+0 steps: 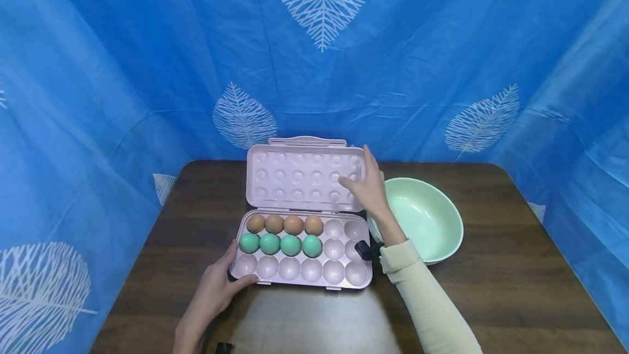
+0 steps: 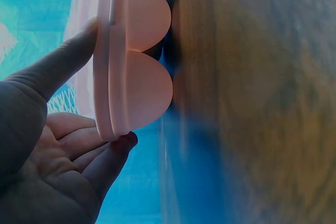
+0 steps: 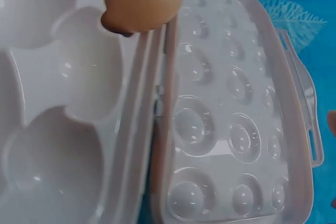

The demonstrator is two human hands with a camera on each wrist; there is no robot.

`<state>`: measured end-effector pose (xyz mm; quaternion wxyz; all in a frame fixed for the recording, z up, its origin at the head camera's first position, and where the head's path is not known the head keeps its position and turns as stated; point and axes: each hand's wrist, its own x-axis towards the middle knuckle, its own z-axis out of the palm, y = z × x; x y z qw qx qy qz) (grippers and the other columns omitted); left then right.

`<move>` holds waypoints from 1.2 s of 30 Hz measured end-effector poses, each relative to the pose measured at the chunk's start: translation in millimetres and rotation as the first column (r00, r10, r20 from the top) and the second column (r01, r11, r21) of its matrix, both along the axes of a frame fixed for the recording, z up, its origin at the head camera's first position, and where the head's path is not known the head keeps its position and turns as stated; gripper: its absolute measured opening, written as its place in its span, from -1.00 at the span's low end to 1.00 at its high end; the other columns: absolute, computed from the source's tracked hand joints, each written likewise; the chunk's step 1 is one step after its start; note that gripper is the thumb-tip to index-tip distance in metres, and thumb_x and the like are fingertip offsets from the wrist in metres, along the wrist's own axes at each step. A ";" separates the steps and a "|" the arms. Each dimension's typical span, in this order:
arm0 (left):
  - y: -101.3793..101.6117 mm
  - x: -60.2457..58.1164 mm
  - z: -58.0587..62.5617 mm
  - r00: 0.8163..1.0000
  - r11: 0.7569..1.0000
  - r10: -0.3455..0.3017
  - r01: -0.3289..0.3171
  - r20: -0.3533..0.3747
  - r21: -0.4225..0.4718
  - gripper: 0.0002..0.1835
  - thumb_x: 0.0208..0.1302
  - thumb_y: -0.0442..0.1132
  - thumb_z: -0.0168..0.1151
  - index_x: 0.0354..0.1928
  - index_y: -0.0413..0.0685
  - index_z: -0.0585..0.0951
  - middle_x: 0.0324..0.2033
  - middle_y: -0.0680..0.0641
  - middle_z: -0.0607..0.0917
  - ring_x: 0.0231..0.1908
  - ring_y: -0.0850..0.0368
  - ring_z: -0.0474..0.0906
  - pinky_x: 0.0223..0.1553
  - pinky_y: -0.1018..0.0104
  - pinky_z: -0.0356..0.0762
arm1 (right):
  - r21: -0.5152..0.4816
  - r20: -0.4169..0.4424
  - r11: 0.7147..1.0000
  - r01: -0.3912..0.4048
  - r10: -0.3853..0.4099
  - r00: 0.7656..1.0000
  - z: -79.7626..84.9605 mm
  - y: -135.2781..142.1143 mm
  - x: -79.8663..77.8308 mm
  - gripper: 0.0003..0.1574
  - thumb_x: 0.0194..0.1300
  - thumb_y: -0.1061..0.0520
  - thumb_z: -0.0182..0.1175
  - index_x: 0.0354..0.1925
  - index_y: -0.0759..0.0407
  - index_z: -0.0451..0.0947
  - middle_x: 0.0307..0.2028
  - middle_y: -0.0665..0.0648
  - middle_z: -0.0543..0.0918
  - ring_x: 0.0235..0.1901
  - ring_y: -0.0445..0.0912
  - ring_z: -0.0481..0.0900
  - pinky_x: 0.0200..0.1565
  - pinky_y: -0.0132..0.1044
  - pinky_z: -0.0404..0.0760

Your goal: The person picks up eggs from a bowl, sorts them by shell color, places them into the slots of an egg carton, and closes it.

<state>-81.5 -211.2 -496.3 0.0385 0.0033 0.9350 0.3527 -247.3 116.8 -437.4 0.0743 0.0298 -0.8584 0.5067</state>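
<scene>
A pale pink plastic egg box (image 1: 290,269) stands on the table with its lid (image 1: 304,176) swung back. Several brown eggs (image 1: 274,224) fill the left part of its back row; several green eggs (image 1: 270,244) lie in the middle row before them. The left hand (image 1: 216,283) grips the box's front left corner, thumb (image 2: 68,56) on the front edge and fingers round the left side. At the lid's right edge is the right hand (image 1: 369,187), thumb and fingers spread, holding nothing. In the right wrist view only its fingertips (image 3: 333,124) show, apart from the lid.
A light green bowl (image 1: 427,217) stands right of the egg box, partly behind the right forearm. The brown wooden table (image 1: 511,288) reaches a blue curtain (image 1: 368,92) with white leaf prints at the back and sides.
</scene>
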 end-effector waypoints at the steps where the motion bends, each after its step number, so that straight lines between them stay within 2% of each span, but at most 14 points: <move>1: -0.3 -0.1 0.1 1.000 1.000 0.001 -0.001 0.004 -0.001 0.08 0.08 0.01 0.51 0.45 -0.43 0.12 0.37 -0.39 0.27 0.34 -0.29 0.26 0.29 -0.16 0.26 | -0.001 -0.011 1.000 -0.002 0.002 1.000 1.8 1.0 2.3 0.25 0.12 0.01 0.40 0.58 0.04 -0.10 0.51 0.30 0.00 0.44 0.30 -0.06 0.37 0.27 0.03; 8: -0.9 -0.9 3.2 0.999 1.000 0.010 -0.009 0.030 -0.016 0.10 0.09 0.05 0.49 0.46 -0.43 0.11 0.37 -0.40 0.25 0.34 -0.30 0.23 0.29 -0.17 0.25 | -0.102 -0.089 0.992 -0.075 0.066 0.994 17.0 7.8 28.0 0.08 0.23 0.09 0.34 0.54 0.18 -0.01 0.40 0.37 0.06 0.37 0.23 0.14 0.30 0.18 0.26; 12: -1.2 -1.2 3.7 1.000 1.000 0.013 -0.013 0.022 -0.019 0.10 0.09 0.04 0.50 0.45 -0.45 0.11 0.37 -0.41 0.25 0.34 -0.31 0.24 0.28 -0.16 0.25 | -0.137 -0.113 0.983 -0.122 0.106 0.988 22.4 10.1 44.0 0.03 0.27 0.12 0.33 0.52 0.27 0.01 0.34 0.37 0.07 0.33 0.22 0.18 0.31 0.21 0.24; 16: -1.2 -2.3 2.6 1.000 1.000 0.009 -0.009 0.016 -0.018 0.10 0.09 0.04 0.50 0.45 -0.44 0.11 0.37 -0.41 0.25 0.34 -0.30 0.24 0.28 -0.16 0.25 | -0.125 -0.119 0.982 -0.139 0.124 0.985 24.1 12.9 59.1 0.00 0.27 0.14 0.34 0.48 0.36 0.05 0.25 0.36 0.09 0.32 0.18 0.17 0.35 0.20 0.17; 22: -0.1 -3.6 1.6 1.000 1.000 0.008 -0.008 0.004 -0.022 0.09 0.09 0.04 0.49 0.45 -0.44 0.11 0.37 -0.41 0.25 0.34 -0.31 0.24 0.28 -0.16 0.26 | -0.046 -0.145 0.990 -0.135 0.127 0.981 24.2 17.7 80.3 -0.07 0.23 0.08 0.38 0.41 0.36 0.19 0.26 0.33 0.18 0.28 0.16 0.27 0.33 0.10 0.24; 25: 1.2 -3.1 2.3 1.000 1.000 0.009 -0.009 -0.007 -0.023 0.08 0.10 0.03 0.49 0.44 -0.46 0.12 0.36 -0.42 0.26 0.32 -0.32 0.25 0.27 -0.17 0.27 | -0.020 -0.147 0.987 -0.160 0.156 0.977 22.3 19.8 92.9 -0.07 0.23 0.06 0.38 0.40 0.34 0.18 0.32 0.31 0.23 0.31 0.15 0.26 0.34 0.09 0.22; 29: 2.6 -1.3 2.0 0.999 0.999 0.003 -0.005 -0.046 -0.033 0.07 0.10 0.03 0.49 0.42 -0.51 0.14 0.32 -0.47 0.29 0.28 -0.36 0.31 0.23 -0.19 0.32 | -0.035 -0.141 0.979 -0.202 0.195 0.971 15.5 20.8 114.4 -0.11 0.25 0.08 0.37 0.37 0.33 0.18 0.37 0.30 0.25 0.37 0.17 0.21 0.36 0.16 0.16; 33: 1.4 1.6 -0.5 0.995 0.999 -0.005 0.002 -0.101 -0.034 0.08 0.09 0.01 0.50 0.42 -0.52 0.13 0.28 -0.50 0.35 0.21 -0.39 0.39 0.17 -0.22 0.39 | -0.003 -0.155 0.982 -0.190 0.187 0.970 2.6 15.9 138.1 -0.16 0.21 0.06 0.40 0.33 0.31 0.29 0.40 0.31 0.25 0.40 0.16 0.16 0.36 0.19 0.13; 36: 0.0 5.2 -1.4 0.995 1.000 0.008 -0.010 -0.097 -0.014 0.08 0.06 0.02 0.52 0.42 -0.47 0.16 0.21 -0.51 0.44 0.17 -0.38 0.45 0.13 -0.23 0.43 | 0.015 -0.233 0.988 -0.152 0.152 0.960 -12.8 8.6 153.6 -0.21 0.13 0.11 0.45 0.26 0.31 0.39 0.35 0.33 0.31 0.38 0.20 0.18 0.41 -0.12 0.09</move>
